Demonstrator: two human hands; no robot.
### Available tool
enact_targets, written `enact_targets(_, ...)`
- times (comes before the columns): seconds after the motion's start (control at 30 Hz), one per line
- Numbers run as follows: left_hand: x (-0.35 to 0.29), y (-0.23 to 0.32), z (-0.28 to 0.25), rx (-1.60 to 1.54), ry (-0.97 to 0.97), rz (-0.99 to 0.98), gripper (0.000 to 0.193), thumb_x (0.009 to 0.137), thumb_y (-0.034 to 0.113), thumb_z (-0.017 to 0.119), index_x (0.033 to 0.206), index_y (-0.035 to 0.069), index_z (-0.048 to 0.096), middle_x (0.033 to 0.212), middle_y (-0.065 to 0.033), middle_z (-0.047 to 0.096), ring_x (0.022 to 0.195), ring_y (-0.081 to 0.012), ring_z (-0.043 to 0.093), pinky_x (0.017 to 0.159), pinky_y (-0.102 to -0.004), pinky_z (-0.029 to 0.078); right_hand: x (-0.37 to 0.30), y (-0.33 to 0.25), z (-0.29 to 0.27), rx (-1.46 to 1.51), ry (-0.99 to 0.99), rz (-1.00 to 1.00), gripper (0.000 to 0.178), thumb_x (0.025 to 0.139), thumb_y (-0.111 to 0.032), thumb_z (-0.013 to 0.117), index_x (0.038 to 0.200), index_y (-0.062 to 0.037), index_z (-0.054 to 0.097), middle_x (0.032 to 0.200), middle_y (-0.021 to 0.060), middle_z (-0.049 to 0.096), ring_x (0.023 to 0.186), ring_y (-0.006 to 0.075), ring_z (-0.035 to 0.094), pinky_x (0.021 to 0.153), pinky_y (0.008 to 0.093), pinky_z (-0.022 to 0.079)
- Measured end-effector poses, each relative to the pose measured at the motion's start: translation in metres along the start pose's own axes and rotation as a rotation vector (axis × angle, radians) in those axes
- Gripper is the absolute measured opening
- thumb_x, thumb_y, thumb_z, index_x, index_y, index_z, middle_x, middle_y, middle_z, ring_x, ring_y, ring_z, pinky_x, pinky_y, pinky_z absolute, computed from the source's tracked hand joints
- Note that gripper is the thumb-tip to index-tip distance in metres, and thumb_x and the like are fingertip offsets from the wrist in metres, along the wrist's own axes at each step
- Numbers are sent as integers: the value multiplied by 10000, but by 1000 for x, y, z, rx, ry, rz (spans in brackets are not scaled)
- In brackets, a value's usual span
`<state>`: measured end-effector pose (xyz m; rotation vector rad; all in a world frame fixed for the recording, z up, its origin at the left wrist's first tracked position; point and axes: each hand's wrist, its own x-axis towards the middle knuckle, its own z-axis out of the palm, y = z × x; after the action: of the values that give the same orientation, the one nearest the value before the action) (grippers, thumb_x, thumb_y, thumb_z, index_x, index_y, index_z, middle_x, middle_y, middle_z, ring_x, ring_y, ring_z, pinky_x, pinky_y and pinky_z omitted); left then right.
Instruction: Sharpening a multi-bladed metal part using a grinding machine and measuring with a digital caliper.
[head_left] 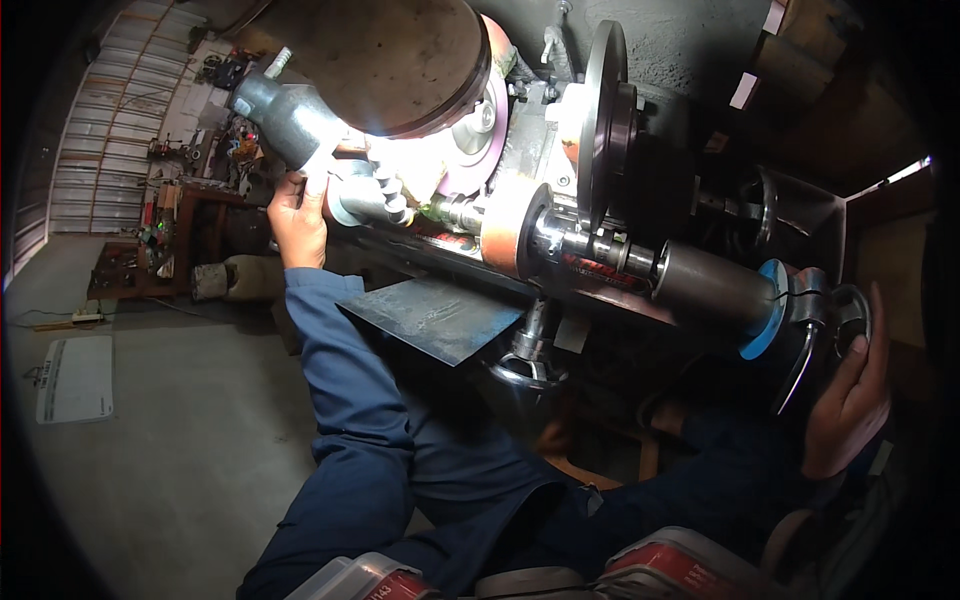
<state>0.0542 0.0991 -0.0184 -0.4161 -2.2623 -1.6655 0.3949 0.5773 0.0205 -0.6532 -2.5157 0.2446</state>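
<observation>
One silvery handwheel (853, 322), curved shiny rim, right hand (848, 412) beside it

The handwheel (851, 312) and lever (797, 368) are polished, glossy metal, as is the lower wheel (526, 371). The cylinder (710, 288) is smooth metal with a soft sheen. The plate (437, 312) looks like matt, scuffed metal. The sleeve (345, 350) is matt cloth; the floor (225, 400), smooth and dull; the far wall (115, 140), ribbed metal.
</observation>
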Motion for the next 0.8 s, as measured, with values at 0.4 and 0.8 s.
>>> enact_targets(0.4,-5,6,6,3,-2,4,204,927,146,679,1051,-6,626,992,-30,649,898,-92,578,824,-243,451,20,23,-10,93,-298,78,391,1033,-170,360,1317,16,552,1262,205,614,1189,287,590,980,346,439)
enact_targets(0.8,-5,-4,-9,-24,-10,-7,250,923,146,686,1086,-30,615,1025,-51,649,940,-107,579,864,-248,450,83,47,1,260,-742,250,209,930,-109,481,1028,3,628,1051,124,591,1030,239,573,908,340,440)
